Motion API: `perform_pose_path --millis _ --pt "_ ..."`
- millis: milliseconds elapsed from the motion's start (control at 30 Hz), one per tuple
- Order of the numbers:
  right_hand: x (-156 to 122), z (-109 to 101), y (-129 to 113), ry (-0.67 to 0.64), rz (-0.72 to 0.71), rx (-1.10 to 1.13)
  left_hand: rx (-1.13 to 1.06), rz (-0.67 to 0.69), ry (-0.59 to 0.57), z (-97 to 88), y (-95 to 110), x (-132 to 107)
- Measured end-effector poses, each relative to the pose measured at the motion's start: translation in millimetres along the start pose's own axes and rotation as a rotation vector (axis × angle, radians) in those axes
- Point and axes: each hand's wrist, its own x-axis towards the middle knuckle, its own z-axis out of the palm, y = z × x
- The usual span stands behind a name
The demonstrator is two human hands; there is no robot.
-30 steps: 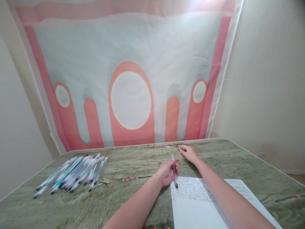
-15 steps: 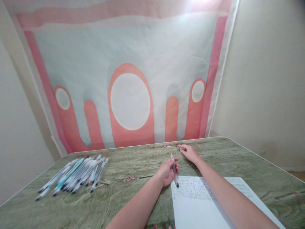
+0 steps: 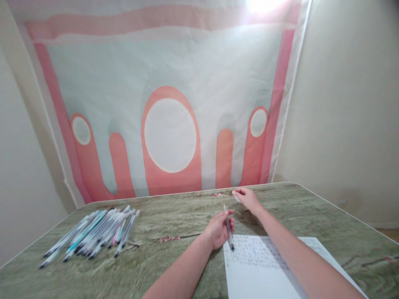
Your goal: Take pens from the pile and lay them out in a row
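My left hand (image 3: 218, 229) is closed around a clear-barrelled pen (image 3: 230, 230). Its bare tip points up and away, and its dark end hangs over the top left corner of a sheet of paper (image 3: 249, 278) with rows of handwriting. Beyond it, near the table's far edge, my right hand (image 3: 247, 199) pinches thumb and fingers together. A small pale piece (image 3: 237, 199) shows under those fingers, too small to name for certain. My right forearm passes over the paper and hides part of the writing.
A pile of several pens (image 3: 93, 232), mostly clear with dark ends and a few teal or pink, lies at the left of the wood-patterned table (image 3: 168, 265). Behind the table's far edge hangs a pink and grey printed cloth (image 3: 170, 135).
My right hand has turned slightly, and the small pale piece now shows below its fingers. The left hand keeps its hold on the pen. The whole view has tipped up a little.
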Motion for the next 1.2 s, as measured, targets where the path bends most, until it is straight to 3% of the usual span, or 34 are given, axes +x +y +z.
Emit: perform_pose_path --millis 133,200,333,633,1067,1200 --pt "-11 10 -18 -0.475 0.266 0.435 0.014 0.008 -0.008 -0.6 -1 1" --pt "-17 15 -23 -0.555 0.339 0.566 0.026 0.012 -0.012 -0.8 -1 2" --pt "-22 19 -23 -0.551 0.365 0.685 0.03 -0.017 -0.002 1.4 1 0" --pt "-21 19 -15 -0.591 0.328 0.702 0.049 -0.029 0.056 6.1 3 -2" --pt "-20 24 -11 -0.569 0.286 0.61 0.079 -0.003 0.138 5.0 3 1" --pt "-20 25 -10 -0.483 0.23 0.505 0.091 -0.007 0.117 3.3 0 1"
